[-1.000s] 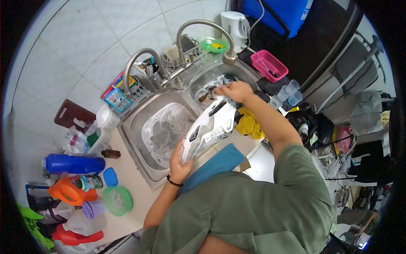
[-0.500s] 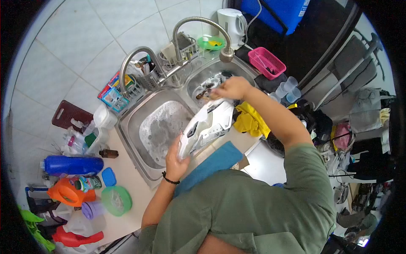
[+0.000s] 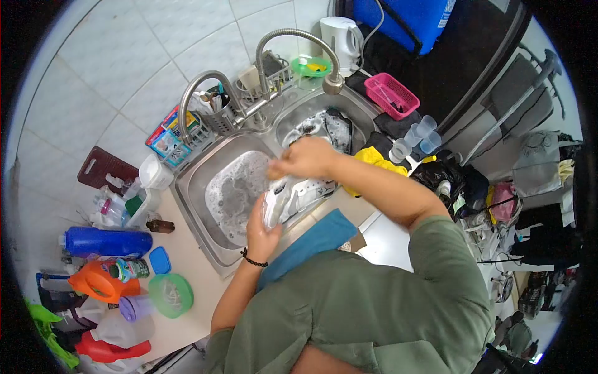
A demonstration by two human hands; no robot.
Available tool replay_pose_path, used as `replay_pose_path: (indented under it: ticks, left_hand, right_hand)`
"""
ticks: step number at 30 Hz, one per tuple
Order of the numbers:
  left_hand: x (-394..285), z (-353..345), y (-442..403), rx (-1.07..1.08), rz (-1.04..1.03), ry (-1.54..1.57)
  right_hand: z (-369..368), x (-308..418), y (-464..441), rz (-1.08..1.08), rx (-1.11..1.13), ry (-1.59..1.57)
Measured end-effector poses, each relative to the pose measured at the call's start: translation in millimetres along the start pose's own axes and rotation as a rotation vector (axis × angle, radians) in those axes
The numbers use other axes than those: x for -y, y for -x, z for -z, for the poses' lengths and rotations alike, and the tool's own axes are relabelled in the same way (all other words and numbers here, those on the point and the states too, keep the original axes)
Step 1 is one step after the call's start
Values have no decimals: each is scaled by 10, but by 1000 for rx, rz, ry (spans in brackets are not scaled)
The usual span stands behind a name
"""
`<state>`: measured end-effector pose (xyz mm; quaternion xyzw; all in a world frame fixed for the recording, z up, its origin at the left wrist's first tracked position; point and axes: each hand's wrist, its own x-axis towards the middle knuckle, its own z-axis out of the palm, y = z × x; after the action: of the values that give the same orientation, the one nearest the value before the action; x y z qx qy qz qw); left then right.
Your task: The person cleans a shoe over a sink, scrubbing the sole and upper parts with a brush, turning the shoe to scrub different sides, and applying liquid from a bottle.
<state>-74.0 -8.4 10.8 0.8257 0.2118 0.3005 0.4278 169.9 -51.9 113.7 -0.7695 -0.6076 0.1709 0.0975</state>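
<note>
My left hand (image 3: 261,234) is closed around the near end of a white, hard-looking curved piece (image 3: 305,192) with dark openings. The piece lies tilted over the front edge and divider of the double sink (image 3: 194,181). Over its upper end my right hand (image 3: 306,156) is closed and blurred by motion; whatever its fingers hold is hidden. Foamy water (image 3: 233,193) fills the left basin. In the right basin a dark object (image 3: 339,129) lies among suds, partly behind my right hand.
A curved tap (image 3: 208,78) and a flexible spout (image 3: 296,32) arch over the sink. At the right stand a pink basket (image 3: 392,95), plastic cups (image 3: 427,126) and a yellow cloth (image 3: 374,165). Bottles, including a blue one (image 3: 109,242), crowd the left counter. A blue-green towel (image 3: 317,240) hangs in front.
My right hand has moved left and down, closer to my left hand. The white piece has swung lower and flatter, and more of the right basin shows.
</note>
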Motion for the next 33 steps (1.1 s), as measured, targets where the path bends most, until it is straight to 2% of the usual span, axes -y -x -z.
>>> replay_pose_path:
  ticks: [1, 2, 4, 5, 8, 10, 12, 14, 15, 18, 19, 20, 22, 24, 25, 28, 29, 32, 33]
  left_hand:
    - [46, -32, -10, -11, 9, 25]
    - [81, -42, 12, -19, 22, 48]
    - [24, 4, 41, 25, 7, -22]
    - [-4, 19, 22, 39, -7, -56]
    - [-59, -2, -46, 7, -3, -25]
    - [-112, -54, -81, -34, 4, -25]
    - [-104, -66, -88, -43, 61, 36]
    - [-50, -53, -58, -18, 168, 160]
    - [-34, -52, -71, -18, 165, 150]
    - [-13, -61, -108, -29, 201, 157]
    - [-28, -84, -137, -43, 243, 187]
    - [-33, -103, -195, -58, 280, 216]
    - [15, -118, -244, -76, 238, 222]
    - [11, -113, -176, -76, 217, 179]
    - [-24, -103, -158, -78, 202, 134]
    - [51, -126, -128, -90, 194, 108]
    - [87, -126, -100, -95, 206, 114]
    - [-50, -64, -112, -74, 213, 78]
    - [-106, -64, -137, -72, 237, 84]
  right_hand:
    - [35, 112, 20, 73, 3, 56]
    - [27, 22, -28, 25, -20, 34]
    - [-19, -474, -236, -75, -60, -16]
    - [-40, -838, -375, -167, 9, -29]
    - [-52, -605, -247, -122, -40, -68]
    - [-136, -80, -124, -23, -76, -80]
    - [-120, -248, -146, -8, -59, -130]
    - [-195, -985, -245, -224, -22, -106]
    - [-72, -1042, -233, -326, -5, -85]
    - [17, -920, -74, -373, 36, 46]
    - [-111, -728, -29, -309, -80, -37]
    - [-62, -560, 98, -171, -103, -9]
    - [-169, -774, 126, 69, -149, 90]
    - [-113, -1165, 137, -190, -175, 19]
    - [-307, -1507, 24, -308, -215, 27]
    - [-272, -1066, 269, -58, -249, -19]
    - [-178, -879, 312, 77, -155, 165]
    - [22, -1014, 381, -102, -174, -6]
    - [94, -1093, 303, -201, -188, 123]
